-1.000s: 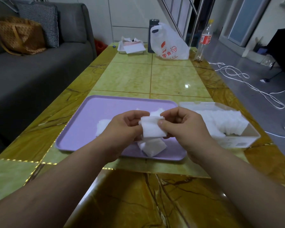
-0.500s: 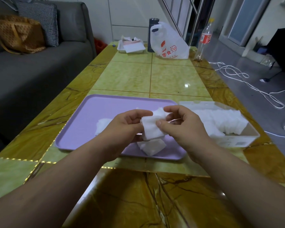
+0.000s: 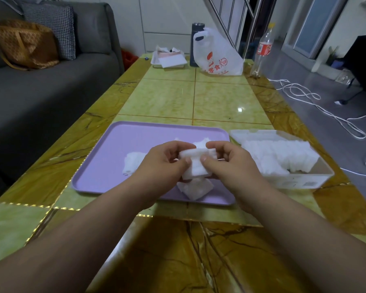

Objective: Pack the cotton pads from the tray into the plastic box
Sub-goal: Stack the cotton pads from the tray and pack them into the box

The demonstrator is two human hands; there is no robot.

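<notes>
A stack of white cotton pads (image 3: 195,164) is held above the purple tray (image 3: 118,142), pinched between my left hand (image 3: 163,163) and my right hand (image 3: 230,163), thumbs on its near face. More loose pads lie on the tray: a pile (image 3: 133,162) at the left, another pile (image 3: 195,188) below my hands, and a few (image 3: 200,143) behind them. The clear plastic box (image 3: 304,180) stands right of the tray, holding a row of packed pads (image 3: 283,157).
The green and brown tiled table (image 3: 220,98) carries a white plastic bag (image 3: 218,53), a dark flask (image 3: 195,32), a plastic bottle (image 3: 263,49) and a white dish with papers (image 3: 169,59) at its far end. A grey sofa (image 3: 40,85) runs along the left; white cables (image 3: 325,111) lie on the floor at right.
Both hands have squared the stack between them; my right thumb has come round to its near face and the stack sits more level than before.
</notes>
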